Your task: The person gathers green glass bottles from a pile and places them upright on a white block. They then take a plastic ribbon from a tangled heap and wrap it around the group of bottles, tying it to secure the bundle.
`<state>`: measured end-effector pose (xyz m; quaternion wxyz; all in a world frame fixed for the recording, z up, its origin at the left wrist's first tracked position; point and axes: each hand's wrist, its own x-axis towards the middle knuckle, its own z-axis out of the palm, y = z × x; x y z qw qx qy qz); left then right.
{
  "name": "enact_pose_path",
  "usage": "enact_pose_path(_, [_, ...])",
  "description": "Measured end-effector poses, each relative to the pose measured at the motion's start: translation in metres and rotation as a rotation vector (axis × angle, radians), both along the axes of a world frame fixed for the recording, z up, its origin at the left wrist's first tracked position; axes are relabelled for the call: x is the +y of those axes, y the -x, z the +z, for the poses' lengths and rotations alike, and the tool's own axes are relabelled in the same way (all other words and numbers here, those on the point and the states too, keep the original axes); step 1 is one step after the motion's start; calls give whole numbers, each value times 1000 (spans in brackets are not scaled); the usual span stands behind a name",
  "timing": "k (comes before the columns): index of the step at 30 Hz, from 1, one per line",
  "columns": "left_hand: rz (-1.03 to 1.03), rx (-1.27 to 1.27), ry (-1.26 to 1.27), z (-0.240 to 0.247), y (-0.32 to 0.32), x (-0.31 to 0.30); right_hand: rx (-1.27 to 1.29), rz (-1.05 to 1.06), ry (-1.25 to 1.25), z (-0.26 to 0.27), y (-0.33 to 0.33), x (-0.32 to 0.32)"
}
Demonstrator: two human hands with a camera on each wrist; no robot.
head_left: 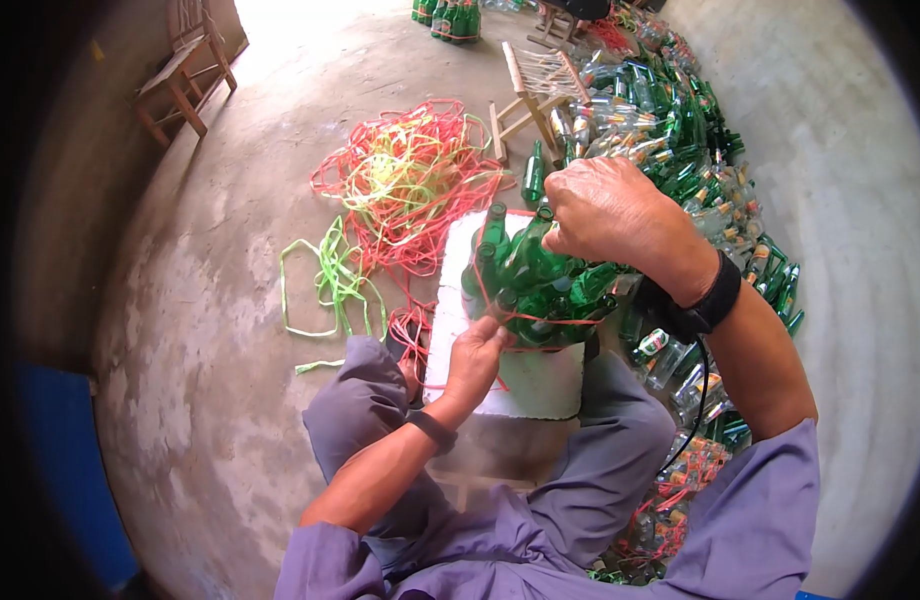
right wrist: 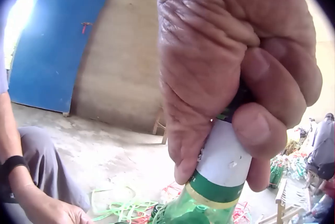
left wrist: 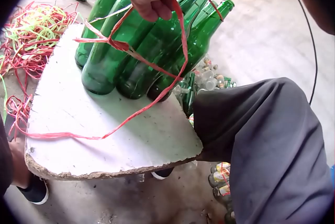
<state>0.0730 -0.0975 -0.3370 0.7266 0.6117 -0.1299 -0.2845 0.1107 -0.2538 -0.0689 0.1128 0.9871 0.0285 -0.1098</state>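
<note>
Several green bottles [head_left: 525, 262] stand close together on a white board [head_left: 510, 385], with red plastic strip [left wrist: 144, 59] passing around them. My left hand [head_left: 473, 358] pinches the strip at the near left side of the bunch; in the left wrist view its curled fingers [left wrist: 152, 10] hold the strip against the bottles. My right hand [head_left: 620, 215] is at the far right of the bunch. In the right wrist view that hand [right wrist: 235, 72] has its fingers curled round the neck of a bottle [right wrist: 217, 166] with a white and green label.
Tangled red and yellow-green strip [head_left: 410, 180] lies on the floor ahead. One green bottle [head_left: 534, 172] stands beside a wooden stool [head_left: 540, 85]. Piled bottles [head_left: 670, 130] line the right wall. A wooden chair [head_left: 185, 75] is at the upper left, and a seated person [right wrist: 322, 148] is at the far right.
</note>
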Motion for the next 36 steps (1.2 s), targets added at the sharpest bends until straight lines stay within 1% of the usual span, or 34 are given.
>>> enact_pose_path(2, [-8,-19,-21,-9,0,0,4,-6,-1,1,0,2])
enact_pose_path(4, [-18,-41,-29,-9,0,0,8,-12,-2,-1,1,4])
enact_pose_path(7, [-23,-37,-46,-2,0,1,-3,30,22,-7,10,9])
enact_pose_path(12, [-40,-21,-36,-3,0,-2,94,117,88,-24,24,25])
enact_pose_path(13, [-43,-17,-28,-3,0,-3,36,129,72,-27,25,22])
enact_pose_path(14, [-39,-14,-28,-3,0,-3,39,133,72,-28,24,19])
enact_pose_path(16, [-52,0,-35,2,0,-3,-23,116,29,-27,21,12])
enact_pose_path(19, [-21,17,-7,12,3,-4,5,77,-15,-19,13,-1])
enact_pose_path(21, [-30,13,-24,7,2,-4,40,32,-79,-13,4,-10])
enact_pose_path(22, [-37,11,-40,4,1,-3,41,36,-81,-13,0,-14])
enact_pose_path(24, [-37,2,-52,3,1,-2,53,-20,-49,-15,-4,-23])
enact_pose_path(25, [-43,-9,-62,4,1,-3,17,42,-84,-17,-4,-26])
enact_pose_path(26, [-46,-7,-62,6,2,-3,18,39,-84,-17,-4,-27])
enact_pose_path(28, [-38,0,-64,11,2,-3,39,7,-99,-11,-8,-21])
enact_pose_path(32, [-29,-8,-59,4,1,-4,109,6,-61,-12,-24,-14])
enact_pose_path(34, [-31,-38,-99,9,1,-3,165,-44,-57,-9,-29,-6])
enact_pose_path(36, [-28,-31,-84,7,1,-5,123,-10,-103,-16,-33,-15])
